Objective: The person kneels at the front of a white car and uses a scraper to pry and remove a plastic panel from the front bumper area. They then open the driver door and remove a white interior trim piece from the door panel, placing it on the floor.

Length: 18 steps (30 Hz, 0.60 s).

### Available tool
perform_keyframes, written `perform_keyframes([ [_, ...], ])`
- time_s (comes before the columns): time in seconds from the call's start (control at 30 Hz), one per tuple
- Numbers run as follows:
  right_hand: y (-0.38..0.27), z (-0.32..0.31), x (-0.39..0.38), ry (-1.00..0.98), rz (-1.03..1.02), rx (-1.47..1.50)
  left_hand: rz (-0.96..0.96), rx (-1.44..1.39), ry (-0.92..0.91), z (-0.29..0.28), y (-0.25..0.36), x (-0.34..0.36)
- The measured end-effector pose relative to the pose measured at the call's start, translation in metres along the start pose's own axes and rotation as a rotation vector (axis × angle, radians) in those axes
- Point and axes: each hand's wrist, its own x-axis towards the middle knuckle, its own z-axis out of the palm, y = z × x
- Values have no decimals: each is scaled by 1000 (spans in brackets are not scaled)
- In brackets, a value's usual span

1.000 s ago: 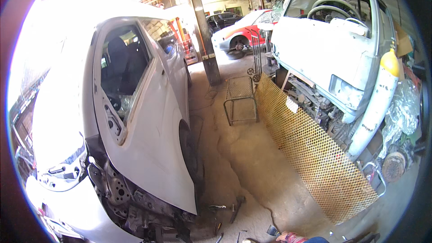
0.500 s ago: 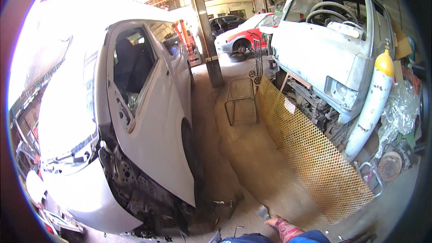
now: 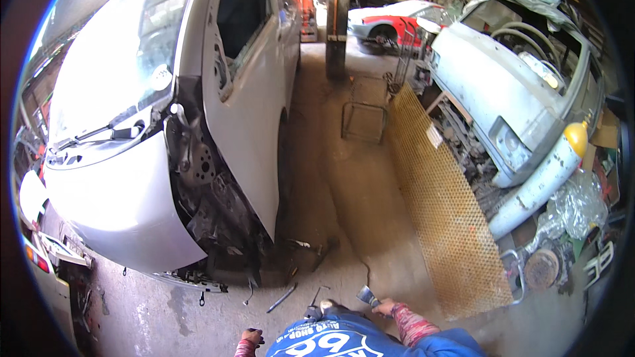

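My right hand (image 3: 385,307) is closed around the handle of a putty knife (image 3: 366,296), its wide blade pointing up and to the left over the floor. Low in the picture, to the left of my blue shirt, my left hand (image 3: 251,336) has its fingers curled in. Something dark shows at its fingertips, too small to name. Ahead on the left stands a white van (image 3: 248,119), its front corner stripped so that dark inner metal (image 3: 198,165) shows. On the floor between the van and my body lie a dark slim tool (image 3: 282,298) and a thin bent rod (image 3: 320,294).
A rusty expanded-metal mesh sheet (image 3: 443,211) leans along the right side. Behind it are a stripped pale vehicle body (image 3: 503,106) and a tilted gas cylinder (image 3: 539,182) with a yellow top. Farther off stand a low metal frame (image 3: 364,109), a pillar (image 3: 337,20) and a red-and-white car (image 3: 397,23).
My view has tilted down and swung left, so the van's front and the floor show more. My left hand has come into view. The putty knife remains in my right hand.
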Motion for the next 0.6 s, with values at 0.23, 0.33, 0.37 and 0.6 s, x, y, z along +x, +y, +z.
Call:
perform_keyframes([
  [0.23,-16,-2,-46,83,-48,43,73,221,-56,17,-36,16],
  [0.33,-3,-10,-50,134,-23,88,92,266,-102,15,-24,31],
  [0.37,4,-12,-50,123,-1,127,61,249,-140,12,-19,35],
  [0.6,39,-41,-24,44,275,214,-324,107,-115,1,65,95],
])
